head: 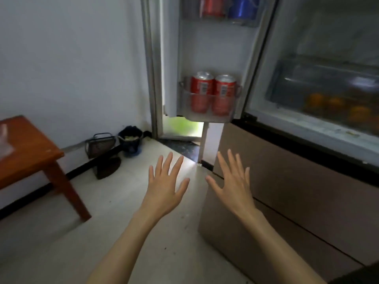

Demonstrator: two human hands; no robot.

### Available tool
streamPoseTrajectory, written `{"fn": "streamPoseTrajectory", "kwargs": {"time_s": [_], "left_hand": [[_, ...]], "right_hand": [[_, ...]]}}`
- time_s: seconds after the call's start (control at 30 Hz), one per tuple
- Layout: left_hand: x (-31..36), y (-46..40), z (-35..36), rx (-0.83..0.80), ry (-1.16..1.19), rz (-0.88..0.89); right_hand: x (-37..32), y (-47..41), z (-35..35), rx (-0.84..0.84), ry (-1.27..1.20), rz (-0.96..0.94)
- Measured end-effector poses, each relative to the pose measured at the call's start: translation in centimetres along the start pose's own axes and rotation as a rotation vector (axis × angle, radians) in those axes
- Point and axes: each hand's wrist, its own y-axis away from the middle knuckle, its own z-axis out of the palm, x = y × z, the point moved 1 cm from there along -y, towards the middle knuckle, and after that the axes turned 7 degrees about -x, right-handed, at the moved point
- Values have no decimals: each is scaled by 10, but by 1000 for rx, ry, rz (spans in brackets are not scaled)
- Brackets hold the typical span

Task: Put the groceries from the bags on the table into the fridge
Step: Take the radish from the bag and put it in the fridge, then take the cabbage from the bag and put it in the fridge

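Note:
The fridge [287,181] stands open at the right, its door [213,48] swung out toward me. Two red cans [213,93] sit side by side in the lower door shelf. A red can [212,6] and a blue can [243,7] stand in the upper door shelf. Oranges [336,105] lie in a clear drawer inside the fridge. My left hand [166,187] and my right hand [231,185] are held out over the floor below the door, fingers spread, holding nothing. A corner of the wooden table [26,156] shows at the left with a bit of clear bag [4,140] on it.
A black bucket [131,142] and a dark wire basket [100,144] stand on the floor against the white wall. A dark dustpan-like object [107,167] lies in front of them. The fridge's beige lower drawers [266,212] jut out at the right.

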Motion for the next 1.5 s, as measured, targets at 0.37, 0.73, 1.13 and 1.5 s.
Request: {"fn": "streamPoseTrajectory", "kwargs": {"time_s": [0.37, 0.73, 1.13, 1.5], "left_hand": [[-227, 174, -85, 80, -5, -478], [-382, 303, -166, 248, 20, -916], [-572, 321, -251, 352, 29, -1088], [-720, 352, -307, 528, 19, -1147]], "right_hand": [[-271, 7, 162, -252, -82, -378], [-480, 1, 264, -398, -116, -754], [-677, -77, 361, -507, -191, -944], [-828, -110, 440, -595, -124, -1034]]}}
